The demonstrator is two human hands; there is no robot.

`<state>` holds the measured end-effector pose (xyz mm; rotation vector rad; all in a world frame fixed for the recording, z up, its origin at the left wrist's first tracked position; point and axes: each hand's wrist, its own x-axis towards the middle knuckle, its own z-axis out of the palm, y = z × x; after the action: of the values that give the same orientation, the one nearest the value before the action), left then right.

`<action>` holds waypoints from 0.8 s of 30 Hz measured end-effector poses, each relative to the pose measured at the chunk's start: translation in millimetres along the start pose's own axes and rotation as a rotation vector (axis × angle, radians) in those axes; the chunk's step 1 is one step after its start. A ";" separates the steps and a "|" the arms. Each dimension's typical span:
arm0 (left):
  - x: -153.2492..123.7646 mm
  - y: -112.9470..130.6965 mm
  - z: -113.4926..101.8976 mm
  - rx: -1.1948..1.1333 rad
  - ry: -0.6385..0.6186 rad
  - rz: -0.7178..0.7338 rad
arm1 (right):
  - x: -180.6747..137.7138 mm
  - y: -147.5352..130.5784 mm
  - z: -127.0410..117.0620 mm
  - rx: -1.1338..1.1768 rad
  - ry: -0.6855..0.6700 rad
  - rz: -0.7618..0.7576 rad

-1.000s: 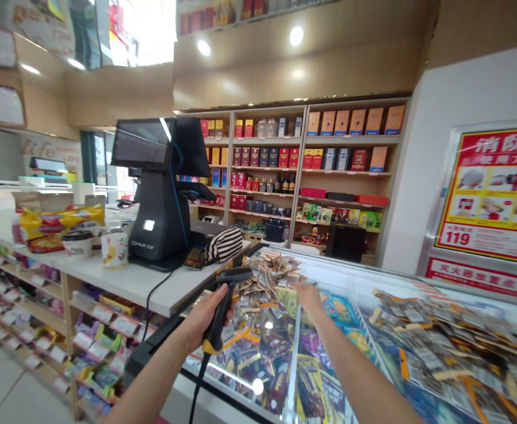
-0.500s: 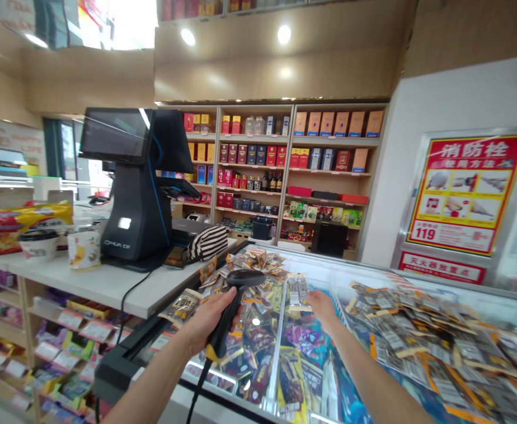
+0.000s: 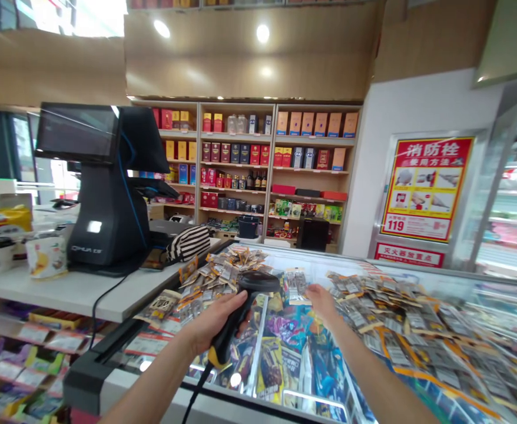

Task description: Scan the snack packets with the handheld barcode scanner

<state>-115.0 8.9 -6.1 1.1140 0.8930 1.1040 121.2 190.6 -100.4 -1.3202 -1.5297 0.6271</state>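
Observation:
My left hand (image 3: 214, 321) is wrapped round the handle of a black barcode scanner (image 3: 243, 306) with a yellow base and a trailing cable, held over the glass lid of a chest freezer (image 3: 285, 377). My right hand (image 3: 321, 300) reaches forward, its fingers pinched on a small clear snack packet (image 3: 297, 285) lying on the glass. A heap of small snack packets (image 3: 216, 277) lies to the left of the scanner. Another wide spread of packets (image 3: 400, 330) covers the glass to the right.
A black checkout terminal (image 3: 103, 194) with screens stands on the white counter (image 3: 73, 291) at left, beside a striped pouch (image 3: 188, 242) and snack cups (image 3: 45, 254). Shelves of boxed goods (image 3: 258, 159) fill the back wall. A red fire poster (image 3: 424, 188) hangs right, by a drinks fridge (image 3: 512, 200).
The view has swung to the right, shifting the terminal and counter leftward. My right hand moved from the left heap to a packet further right. The scanner stays in my left hand.

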 end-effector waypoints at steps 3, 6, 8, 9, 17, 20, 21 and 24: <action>2.6 0.7 2.0 0.006 -0.015 0.000 | -3.3 -3.5 0.1 0.011 -0.004 -0.016; 5.7 2.4 4.0 0.009 -0.028 -0.007 | -5.3 -4.7 -1.3 0.009 -0.004 -0.022; 8.3 3.5 5.4 0.004 -0.028 -0.015 | -5.5 -3.6 -3.2 -0.004 0.003 -0.017; 9.9 3.9 6.0 0.001 -0.023 -0.017 | -5.3 -2.6 -4.6 -0.015 0.009 -0.013; 30.0 -3.9 -0.2 -0.003 0.068 -0.011 | 11.2 7.7 -47.8 -0.247 0.135 0.064; 38.7 -9.9 -5.9 -0.016 0.096 -0.013 | 17.2 11.4 -82.0 -0.382 0.219 0.108; 41.1 -11.2 -7.5 -0.023 0.107 -0.007 | 17.7 12.7 -94.3 -0.424 0.245 0.121; 45.2 -11.7 -11.9 -0.049 0.132 0.000 | 14.6 15.7 -127.8 -0.519 0.296 0.154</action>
<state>-113.0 54.7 -20.9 1.0097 0.9636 1.2036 243.9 182.1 -59.8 -1.8427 -1.3999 0.1088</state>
